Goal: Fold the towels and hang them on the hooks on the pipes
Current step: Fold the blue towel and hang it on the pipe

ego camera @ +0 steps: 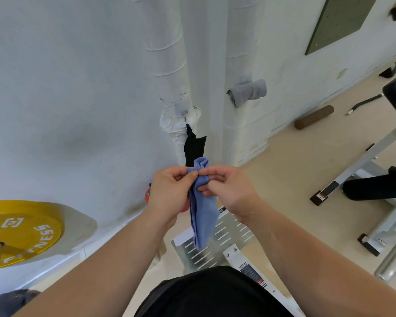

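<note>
A folded blue towel (202,213) hangs down between my hands in front of the wall. My left hand (169,191) pinches its bunched top edge from the left. My right hand (229,188) grips the same top from the right, fingers curled on the cloth. Just behind and above, a black towel (193,149) hangs from a small hook (184,113) on the left white wrapped pipe (169,53). A grey towel (247,92) hangs on the right white pipe (240,42), at about the same height.
A yellow weight plate (21,232) sits at the lower left. A slotted metal plate (215,245) of a gym machine lies below the hands. A weight bench frame (375,170) and a brown roller (313,116) occupy the beige floor at right.
</note>
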Demonstrator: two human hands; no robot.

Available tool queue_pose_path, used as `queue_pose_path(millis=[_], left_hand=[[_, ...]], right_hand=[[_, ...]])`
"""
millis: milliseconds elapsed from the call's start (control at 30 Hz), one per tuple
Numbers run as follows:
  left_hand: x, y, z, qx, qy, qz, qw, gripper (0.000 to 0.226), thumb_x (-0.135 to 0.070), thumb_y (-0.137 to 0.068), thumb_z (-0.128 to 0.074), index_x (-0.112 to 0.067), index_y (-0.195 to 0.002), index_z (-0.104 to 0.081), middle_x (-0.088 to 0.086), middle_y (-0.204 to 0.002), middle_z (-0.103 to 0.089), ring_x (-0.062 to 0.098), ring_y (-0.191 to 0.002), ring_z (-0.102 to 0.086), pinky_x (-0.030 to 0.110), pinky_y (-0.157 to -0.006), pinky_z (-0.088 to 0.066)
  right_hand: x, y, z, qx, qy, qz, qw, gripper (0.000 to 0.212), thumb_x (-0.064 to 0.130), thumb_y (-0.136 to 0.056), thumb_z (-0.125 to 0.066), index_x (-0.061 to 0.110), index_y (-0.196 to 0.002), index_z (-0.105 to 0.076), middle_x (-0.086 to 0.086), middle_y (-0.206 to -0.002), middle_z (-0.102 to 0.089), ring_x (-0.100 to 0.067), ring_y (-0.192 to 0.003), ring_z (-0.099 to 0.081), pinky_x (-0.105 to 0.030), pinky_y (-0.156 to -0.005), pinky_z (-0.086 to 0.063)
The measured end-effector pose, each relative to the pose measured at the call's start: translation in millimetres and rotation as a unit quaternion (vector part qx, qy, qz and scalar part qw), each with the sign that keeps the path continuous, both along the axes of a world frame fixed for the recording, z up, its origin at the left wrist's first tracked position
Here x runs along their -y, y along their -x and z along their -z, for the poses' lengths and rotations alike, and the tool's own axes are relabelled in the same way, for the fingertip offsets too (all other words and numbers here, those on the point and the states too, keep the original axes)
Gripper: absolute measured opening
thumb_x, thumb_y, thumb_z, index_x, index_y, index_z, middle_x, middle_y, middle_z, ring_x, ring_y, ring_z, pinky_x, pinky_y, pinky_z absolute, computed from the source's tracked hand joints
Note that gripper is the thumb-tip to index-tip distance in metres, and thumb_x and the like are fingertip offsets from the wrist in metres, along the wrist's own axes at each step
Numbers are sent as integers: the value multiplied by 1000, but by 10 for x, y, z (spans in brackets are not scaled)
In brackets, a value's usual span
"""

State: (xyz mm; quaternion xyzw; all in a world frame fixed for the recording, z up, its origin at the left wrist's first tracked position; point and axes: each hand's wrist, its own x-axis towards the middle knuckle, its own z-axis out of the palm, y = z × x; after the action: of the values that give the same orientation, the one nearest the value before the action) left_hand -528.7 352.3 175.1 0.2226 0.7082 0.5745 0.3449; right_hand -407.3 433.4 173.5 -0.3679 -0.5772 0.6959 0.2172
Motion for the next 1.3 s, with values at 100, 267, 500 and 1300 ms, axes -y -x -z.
queue_pose_path(millis=[100,267,500,1300], left_hand=[[36,-10,11,-22,8,43,999,16,-10,-97,-66,-10,-86,-77,-6,-57,-67,5,-51,-55,18,-53,-44],[64,-2,39,-45,27,57,997,26,-14,-99,-63,-16,-75,-72,-13,-47,-53,2,-46,-44,13,-48,-37],[78,25,-43,-13,22,126,992,30,-13,-102,-57,-14,-82,-78,0,-63,-56,13,-59,-45,21,-53,-37],[-81,581,-287,-81,-11,65,995,22,4,-95,-58,-10,-93,-74,5,-81,-76,13,-77,-66,35,-78,-51]], right_hand=[[-30,-19,33,16,-59,-13,998,29,-10,-88,-65,17,-86,-73,5,-66,-71,-6,-62,-67,-17,-65,-55],[-100,-25,78,81,-274,-22,958,19,10,-81,-81,27,-79,-74,14,-86,-52,6,-77,-55,-7,-73,-39],[-182,-24,146,52,-357,-34,932,23,20,-76,-87,33,-75,-69,9,-95,-55,-17,-97,-58,-16,-85,-42],[-873,-311,-206,169,-433,-90,881,14,26,-90,-72,20,-81,-64,2,-81,-68,-19,-83,-63,-33,-78,-49]])
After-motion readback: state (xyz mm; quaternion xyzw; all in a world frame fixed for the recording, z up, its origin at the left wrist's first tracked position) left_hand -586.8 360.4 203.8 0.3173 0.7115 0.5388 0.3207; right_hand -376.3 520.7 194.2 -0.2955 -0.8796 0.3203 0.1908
